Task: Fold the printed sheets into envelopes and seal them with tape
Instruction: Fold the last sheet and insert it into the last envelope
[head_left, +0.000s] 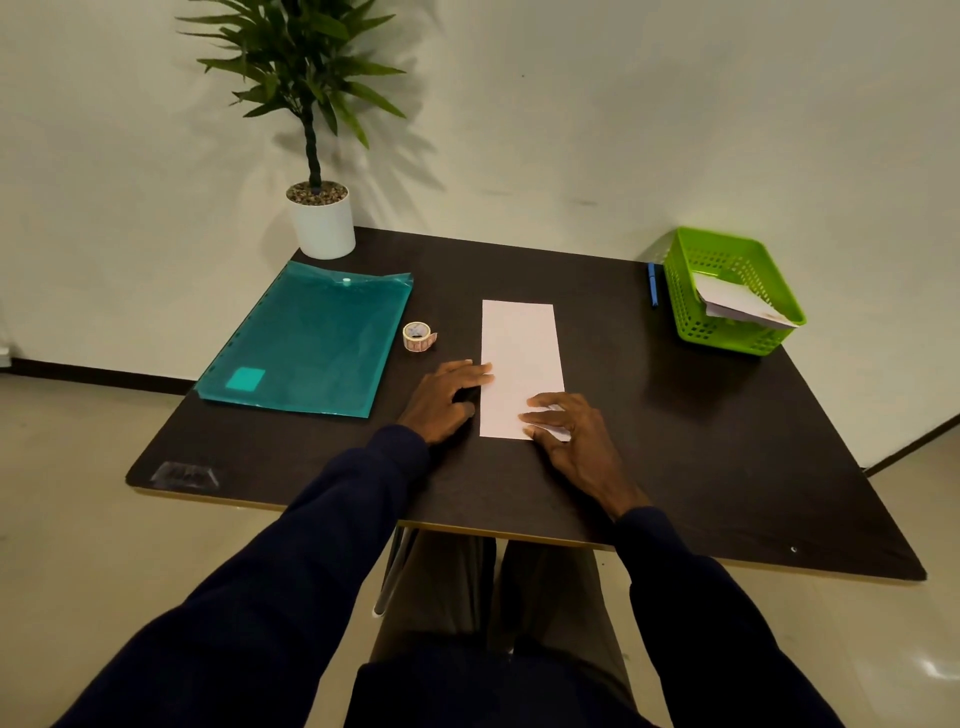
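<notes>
Two dark-sleeved forearms reached forward over the near edge of the dark table (701, 457). The right hand (574, 434) lay palm down, wrist low, its fingers straight and slightly spread across the near right corner of the folded sheet (519, 348). It pressed the paper flat and clasped nothing. The left hand (445, 401) rested on the tabletop just beside the sheet. Its fingers stretched loosely to the right and their tips touched the sheet's left edge, gripping nothing. The thumb was tucked under in shadow and could not be made out.

The sheet lay as a long narrow white strip near the middle of the table, running away from the person. Left of it and a little farther off stood a roll of tape (417, 336), apart from the paper. Beyond that lay a teal plastic folder (311, 338). At the far right sat a green basket (737, 335) holding folded papers (740, 301), with a blue pen (652, 285) just beside its left wall. A potted plant (323, 223) stood at the far left corner.
</notes>
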